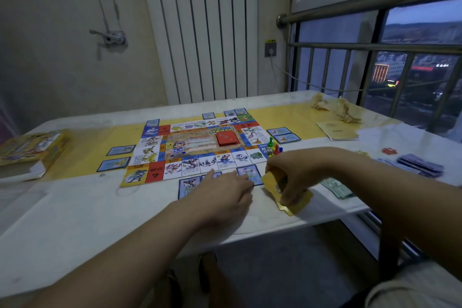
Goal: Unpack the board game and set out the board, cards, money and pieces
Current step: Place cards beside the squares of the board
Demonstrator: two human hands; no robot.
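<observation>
The game board (197,147) lies unfolded on the table (100,207), with a red card deck (227,139) at its centre and coloured pawns (274,148) at its right corner. Blue-bordered cards lie around its edges. My left hand (225,191) rests flat with straight fingers on the blue cards at the board's near edge, fingertips touching one blue card (247,172). My right hand (292,175) grips a stack of yellow-backed cards (292,199) just right of it. Paper money (337,186) lies to the right.
The yellow game box (32,147) sits at the table's left edge. A purple stack of notes (420,165), a booklet (337,130) and crumpled wrapping (335,106) lie at the right. A radiator and a railed window stand behind.
</observation>
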